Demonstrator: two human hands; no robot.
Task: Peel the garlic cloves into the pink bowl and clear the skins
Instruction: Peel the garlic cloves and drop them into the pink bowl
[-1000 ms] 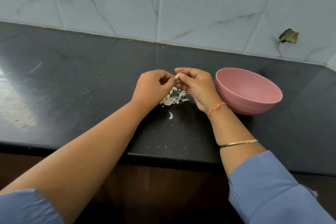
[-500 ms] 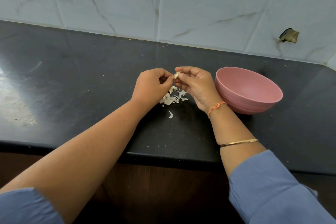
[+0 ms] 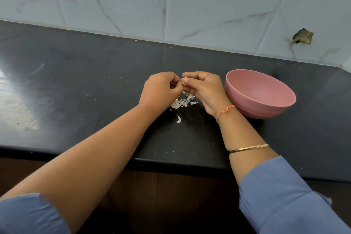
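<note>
A small pale garlic clove (image 3: 184, 80) is pinched between the fingertips of both hands, held above the counter. My right hand (image 3: 204, 89) grips it from the right, and my left hand (image 3: 161, 88) pinches it from the left. Below the hands lies a small pile of white garlic skins (image 3: 183, 102), with one loose skin piece (image 3: 178, 118) nearer to me. The pink bowl (image 3: 260, 94) stands just right of my right hand; the part of its inside that shows looks bare.
The black counter (image 3: 85, 91) runs left to right, its front edge near my forearms. Behind it rises a marbled tile wall (image 3: 209, 5) with a broken hole (image 3: 303, 36) at the right. White crumbs dot the counter.
Both hands stay together on the clove, with only small finger movements. The bowl and skins have not moved.
</note>
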